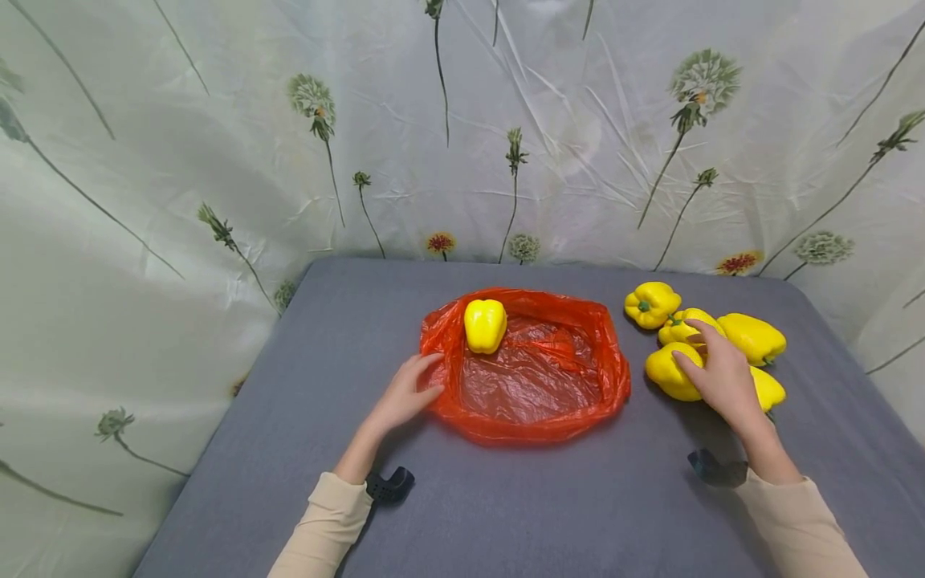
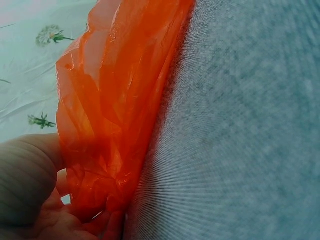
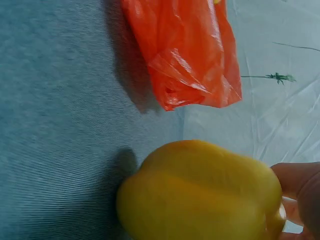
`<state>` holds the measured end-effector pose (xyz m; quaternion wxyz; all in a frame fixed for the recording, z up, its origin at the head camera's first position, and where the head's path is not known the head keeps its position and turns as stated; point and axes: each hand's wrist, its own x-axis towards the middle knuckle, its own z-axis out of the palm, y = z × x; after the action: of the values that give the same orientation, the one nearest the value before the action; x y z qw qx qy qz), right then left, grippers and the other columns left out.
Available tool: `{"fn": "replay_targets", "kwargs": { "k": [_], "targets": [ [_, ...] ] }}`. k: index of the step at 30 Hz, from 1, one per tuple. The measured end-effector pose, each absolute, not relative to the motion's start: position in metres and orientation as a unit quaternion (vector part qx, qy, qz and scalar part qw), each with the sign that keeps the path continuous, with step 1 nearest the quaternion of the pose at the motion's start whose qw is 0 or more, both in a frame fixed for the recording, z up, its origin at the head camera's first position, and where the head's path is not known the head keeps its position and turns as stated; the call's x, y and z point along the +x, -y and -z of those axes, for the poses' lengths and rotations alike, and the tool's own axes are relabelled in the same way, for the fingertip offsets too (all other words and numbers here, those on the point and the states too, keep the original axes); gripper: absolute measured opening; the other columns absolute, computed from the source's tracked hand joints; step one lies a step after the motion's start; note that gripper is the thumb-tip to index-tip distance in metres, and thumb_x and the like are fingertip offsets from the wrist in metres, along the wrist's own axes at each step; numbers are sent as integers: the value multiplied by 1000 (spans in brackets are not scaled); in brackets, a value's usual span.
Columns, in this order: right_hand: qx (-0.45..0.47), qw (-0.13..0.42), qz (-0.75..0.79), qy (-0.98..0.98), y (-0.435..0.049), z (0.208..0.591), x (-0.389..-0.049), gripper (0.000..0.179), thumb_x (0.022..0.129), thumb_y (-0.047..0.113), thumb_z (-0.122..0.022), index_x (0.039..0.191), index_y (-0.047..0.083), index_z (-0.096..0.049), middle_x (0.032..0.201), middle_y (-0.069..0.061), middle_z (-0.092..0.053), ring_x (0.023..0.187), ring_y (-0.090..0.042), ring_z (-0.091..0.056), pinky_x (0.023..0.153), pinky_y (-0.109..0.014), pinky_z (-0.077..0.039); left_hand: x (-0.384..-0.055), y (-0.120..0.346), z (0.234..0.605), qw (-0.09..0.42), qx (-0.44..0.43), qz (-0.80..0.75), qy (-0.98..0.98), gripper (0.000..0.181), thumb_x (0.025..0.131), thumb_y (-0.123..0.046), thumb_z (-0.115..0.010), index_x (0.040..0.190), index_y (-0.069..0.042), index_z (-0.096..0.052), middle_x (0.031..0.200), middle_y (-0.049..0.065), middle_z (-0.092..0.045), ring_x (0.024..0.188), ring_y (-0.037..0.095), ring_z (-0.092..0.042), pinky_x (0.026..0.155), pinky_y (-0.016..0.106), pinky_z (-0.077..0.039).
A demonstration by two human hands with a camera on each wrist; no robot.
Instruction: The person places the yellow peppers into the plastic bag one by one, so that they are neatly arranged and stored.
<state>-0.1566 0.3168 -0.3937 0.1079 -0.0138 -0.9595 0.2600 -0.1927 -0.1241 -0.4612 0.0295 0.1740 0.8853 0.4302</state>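
Left hand (image 1: 405, 397), spread, touches red bag (image 1: 502, 431); right hand (image 1: 725, 381), spread, touches yellow pepper (image 1: 670, 375).

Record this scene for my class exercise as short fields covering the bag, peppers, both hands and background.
Container: red plastic bag, mouth open, on a grey-covered table
Inside: one yellow pepper, near the far left corner
Outside: five visible yellow peppers, grouped right of the bag
Left hand: touching the bag's left side
Right hand: at the outside group, thumb and fingers apart; firm grip cannot be confirmed
Background: pale hanging fabric printed with dandelions
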Motion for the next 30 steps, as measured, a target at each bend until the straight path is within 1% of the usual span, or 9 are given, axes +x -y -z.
{"fn": "replay_targets", "kwargs": {
  "k": [5,12,18,21,30],
  "targets": [
    [-8,80,-244,967,-314,395,-150,52,91,21,-57,132,-8,-41,123,-34,-50,108,-49,-47,89,-62,-37,-193,124,461,30,173,-427,-887,51,86,-14,-62,134,-4,-48,136,23,-46,129,39,-41,107,57,-33],
    [-4,69,-239,968,-311,399,-142,56,91,24,-58,132,-10,-42,127,-35,-46,112,-49,-43,92,-63,-35,-193,124,460,30,171,-429,-887,52,86,-13,-62,135,-4,-47,136,24,-46,129,40,-41,107,57,-33],
    [18,37,-243,969,-309,405,-134,59,93,33,-56,136,-5,-42,131,-34,-44,118,-50,-40,95,-65,-33,-192,124,461,42,162,-430,-887,53,87,-15,-62,136,-6,-46,138,22,-44,131,38,-40,108,57,-33],
    [18,27,-244,969,-309,405,-131,60,93,35,-56,137,-2,-41,133,-34,-43,119,-49,-39,95,-66,-33,-192,124,461,46,160,-430,-887,53,87,-15,-62,136,-6,-46,139,22,-44,131,38,-39,108,56,-33],
    [57,-27,-216,974,-312,398,-123,60,88,22,-62,140,4,-40,134,-33,-43,119,-50,-39,93,-68,-36,-193,123,461,35,168,-431,-886,52,86,-13,-62,135,-4,-47,137,23,-46,129,39,-41,107,57,-33]
  ]
}}
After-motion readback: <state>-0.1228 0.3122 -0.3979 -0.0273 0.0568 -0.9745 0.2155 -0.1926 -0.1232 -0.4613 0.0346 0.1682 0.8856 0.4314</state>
